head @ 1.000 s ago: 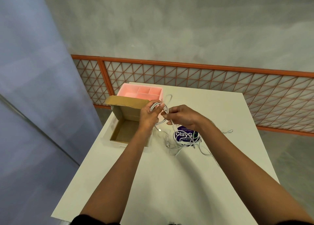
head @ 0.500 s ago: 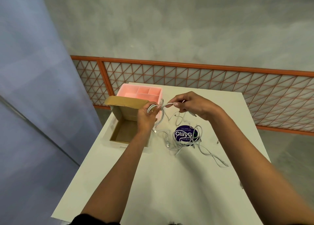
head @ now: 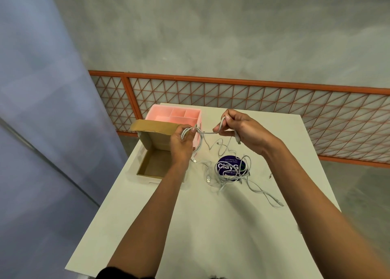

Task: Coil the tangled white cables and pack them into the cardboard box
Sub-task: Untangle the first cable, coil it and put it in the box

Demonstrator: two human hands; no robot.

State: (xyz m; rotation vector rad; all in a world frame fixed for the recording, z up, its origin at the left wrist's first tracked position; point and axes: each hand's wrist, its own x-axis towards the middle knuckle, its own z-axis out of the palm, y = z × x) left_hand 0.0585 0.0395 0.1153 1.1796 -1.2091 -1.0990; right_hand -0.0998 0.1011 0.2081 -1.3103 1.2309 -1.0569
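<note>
While gripping coil (head: 186,132) in left hand (head: 181,145), pinching loose cable (head: 207,132) in right hand (head: 242,131): mid-wind. Next needs slack from 5 o'clock tangle (head: 232,171).

- The cardboard box (head: 153,167) is sitting open near the left edge of the worktop (head: 211,226).
- A divided tray (head: 166,115) is standing just behind the box's raised flap.
- The cables (head: 223,182) are lying tangled right of the box, sprawling over a round sticker (head: 226,166).
- A lattice railing (head: 253,97) is running behind the worktop.
</note>
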